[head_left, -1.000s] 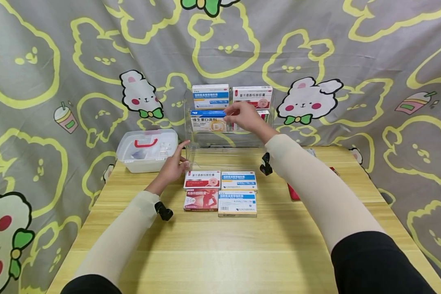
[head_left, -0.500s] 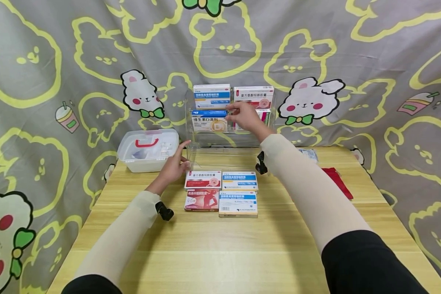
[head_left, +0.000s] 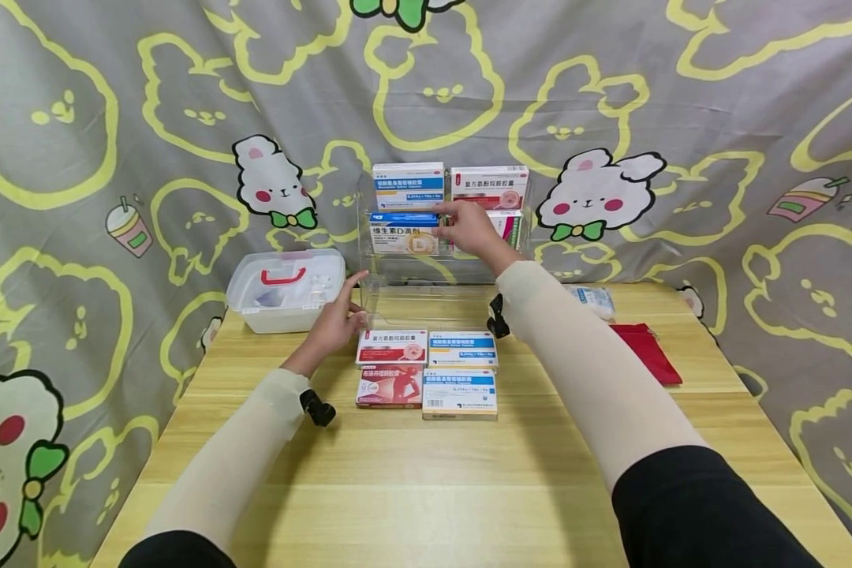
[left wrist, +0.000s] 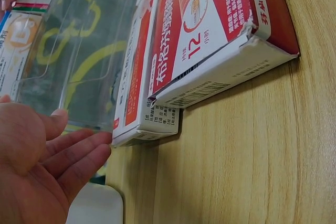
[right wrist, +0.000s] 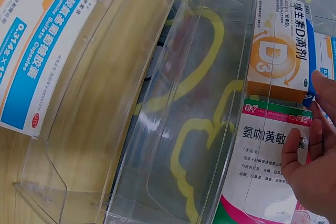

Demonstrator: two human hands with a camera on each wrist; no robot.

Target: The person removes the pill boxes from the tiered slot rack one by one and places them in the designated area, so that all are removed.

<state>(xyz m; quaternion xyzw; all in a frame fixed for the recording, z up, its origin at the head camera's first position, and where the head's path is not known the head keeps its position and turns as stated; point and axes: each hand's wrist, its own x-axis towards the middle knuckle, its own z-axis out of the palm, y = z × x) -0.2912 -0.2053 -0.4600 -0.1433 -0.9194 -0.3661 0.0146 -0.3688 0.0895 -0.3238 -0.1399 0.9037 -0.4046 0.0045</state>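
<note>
A clear tiered display rack (head_left: 440, 287) holds medicine boxes on its upper shelves. My right hand (head_left: 472, 227) is at the vitamin D drops box (head_left: 397, 237). In the right wrist view one fingertip touches that box's upper edge, while the thumb lies before the white, pink and green capsule box (right wrist: 265, 156). My left hand (head_left: 337, 322) is at the rack's left side, fingers extended, holding nothing. In the left wrist view its fingertips come close to a red-and-white capsule box (left wrist: 131, 100). Above, a blue-and-white box (head_left: 408, 188) and another red-and-white box (head_left: 490, 186) stand side by side.
On the table before the rack lie a pink ibuprofen box (head_left: 389, 386) and two blue-and-white boxes, one nearest the front (head_left: 459, 393). A white lidded case (head_left: 287, 292) stands left. A red pouch (head_left: 646, 353) and a plastic packet (head_left: 592, 301) lie right. Patterned curtain hangs behind.
My right wrist and forearm have swung leftward, uncovering more of the red pouch, the packet and the pink-green box. The right fingers stay by the vitamin D box. My left hand stays in place.
</note>
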